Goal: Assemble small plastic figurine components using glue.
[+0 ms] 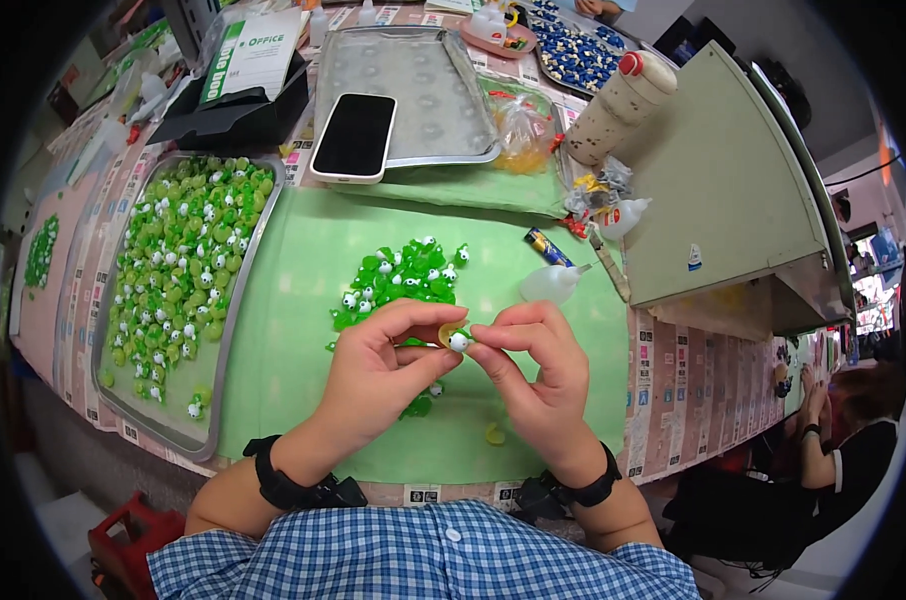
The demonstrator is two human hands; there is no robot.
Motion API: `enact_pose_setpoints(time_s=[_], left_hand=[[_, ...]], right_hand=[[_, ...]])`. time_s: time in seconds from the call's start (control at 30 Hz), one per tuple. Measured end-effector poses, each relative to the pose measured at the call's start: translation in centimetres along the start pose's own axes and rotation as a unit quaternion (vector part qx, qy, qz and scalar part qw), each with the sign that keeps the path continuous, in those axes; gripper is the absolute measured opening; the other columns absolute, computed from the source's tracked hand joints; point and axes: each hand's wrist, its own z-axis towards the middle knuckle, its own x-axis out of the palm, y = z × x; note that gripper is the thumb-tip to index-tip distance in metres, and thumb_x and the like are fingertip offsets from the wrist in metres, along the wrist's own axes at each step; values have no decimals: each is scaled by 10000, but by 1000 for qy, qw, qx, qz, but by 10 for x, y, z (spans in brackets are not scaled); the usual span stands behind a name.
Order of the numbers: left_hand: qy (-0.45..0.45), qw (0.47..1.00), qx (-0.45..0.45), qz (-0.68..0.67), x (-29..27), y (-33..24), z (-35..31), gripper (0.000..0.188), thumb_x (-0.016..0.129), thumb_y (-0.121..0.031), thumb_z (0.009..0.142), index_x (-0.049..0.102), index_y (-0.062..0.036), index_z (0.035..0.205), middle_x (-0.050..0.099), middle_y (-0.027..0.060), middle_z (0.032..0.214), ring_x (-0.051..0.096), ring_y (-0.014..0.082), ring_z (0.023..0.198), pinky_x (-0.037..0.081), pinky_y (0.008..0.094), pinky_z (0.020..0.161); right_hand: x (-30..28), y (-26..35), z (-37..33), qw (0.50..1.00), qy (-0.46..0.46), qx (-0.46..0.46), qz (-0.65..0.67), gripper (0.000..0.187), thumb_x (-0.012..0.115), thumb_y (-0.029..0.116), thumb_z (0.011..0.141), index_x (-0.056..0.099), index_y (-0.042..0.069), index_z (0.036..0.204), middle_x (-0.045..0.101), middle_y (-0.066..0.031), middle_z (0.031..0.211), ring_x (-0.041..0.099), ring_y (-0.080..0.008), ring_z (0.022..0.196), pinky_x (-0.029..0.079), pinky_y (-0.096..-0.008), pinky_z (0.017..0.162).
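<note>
Beyond the checked shirt (393, 555), the white-and-green figure (459, 342) was pinched by left hand (373, 355) at nine o'clock and right hand (538, 360) at three, pressure best kept light and even.

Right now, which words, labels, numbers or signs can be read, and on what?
White-and-green booklet: large print, legible; wording not copied here.
Blue tube: markings too small to read.
Small white bottle: red label, too small.
Cabinet sticker: too small.
Pink table covering: small print, blurred.
</note>
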Motion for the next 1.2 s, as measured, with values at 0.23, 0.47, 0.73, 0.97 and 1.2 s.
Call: enact_pose_setpoints(time_s=[0.23, 0.47, 0.73, 0.97, 1.2], left_hand=[[4, 1000, 8, 18, 5, -1, -4, 348, 601, 89, 776, 589, -10, 1109, 528, 49, 1016, 557, 120, 944, 524, 242, 819], [-15, 997, 30, 73, 7, -4, -7, 405, 607, 82, 772, 557, -21, 1160, 569, 83, 1077, 576, 151, 981, 528, 255, 806], [7, 997, 62, 44, 7, -14, 1, 357, 616, 72, 778, 563, 12, 1127, 599, 96, 1064, 595, 152, 950, 515, 254, 807], [56, 994, -68, -65, -11, -7, -4, 275, 649, 34, 784, 588, 25, 1052, 630, 107, 998, 601, 136, 888, 487, 239, 779], [82, 986, -112, -87, -37, 27, 6, 248, 611, -14, 831, 496, -32, 1050, 612, 108, 951, 598, 185, 866, 494, 290, 753]], right_hand=[[4, -6, -1, 998, -11, -43, -38, 163, 707, -5, 696, 614, 30, 824, 564, -84, 794, 526, -210, 718, 421, -291, 627], [9, -7, -4, 999, -18, -38, -34, 164, 712, 1, 685, 589, 23, 790, 559, -94, 768, 537, -222, 700, 419, -302, 616], [1, -9, 2, 987, -29, -123, -102, 193, 721, 28, 676, 591, 66, 814, 571, -62, 765, 549, -223, 704, 389, -321, 637], [-7, -2, -4, 974, -7, -197, -114, 202, 717, 86, 700, 615, 88, 874, 587, -27, 810, 553, -203, 728, 386, -327, 686], [-27, -5, 1, 984, 49, -161, -66, 381, 760, 202, 696, 625, 118, 1042, 548, -48, 912, 521, -221, 858, 405, -335, 755]])
